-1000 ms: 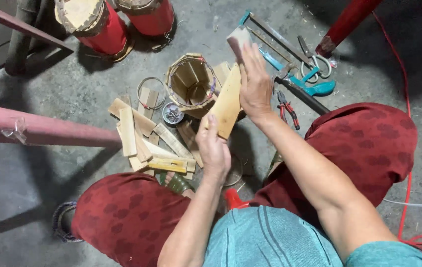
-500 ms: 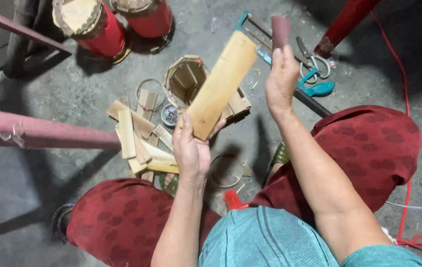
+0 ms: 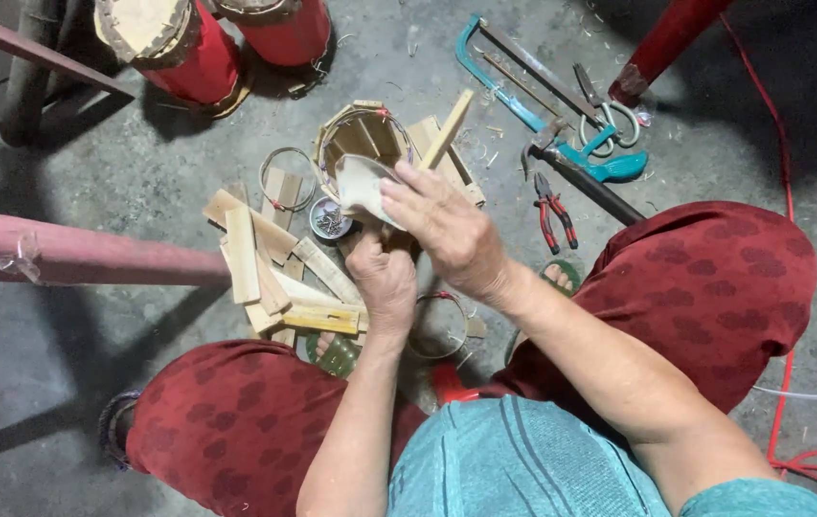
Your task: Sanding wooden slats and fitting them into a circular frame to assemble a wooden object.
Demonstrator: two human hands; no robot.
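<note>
Fingers [image 3: 408, 191] pinching sandpaper [image 3: 359, 184] against a wooden slat [image 3: 447, 129].
Underneath: rough grey concrete floor [image 3: 140, 172], scattered pale flat slats [image 3: 265, 258].

Teal hacksaw [image 3: 523, 105], red-handled pliers [image 3: 554, 211], pale wooden slats [image 3: 265, 258].

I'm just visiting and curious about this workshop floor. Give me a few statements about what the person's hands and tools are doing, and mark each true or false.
1. The left hand grips a wooden slat that points up and away from the person. True.
2. The right hand holds a hammer. False: it presses a pale, bent sheet against the slat.
3. A teal-framed hacksaw lies on the floor. True.
4. The red-handled pliers are in the left hand. False: they lie on the floor beside the person's knee.
5. Loose wooden slats lie piled on the floor. True.
</note>
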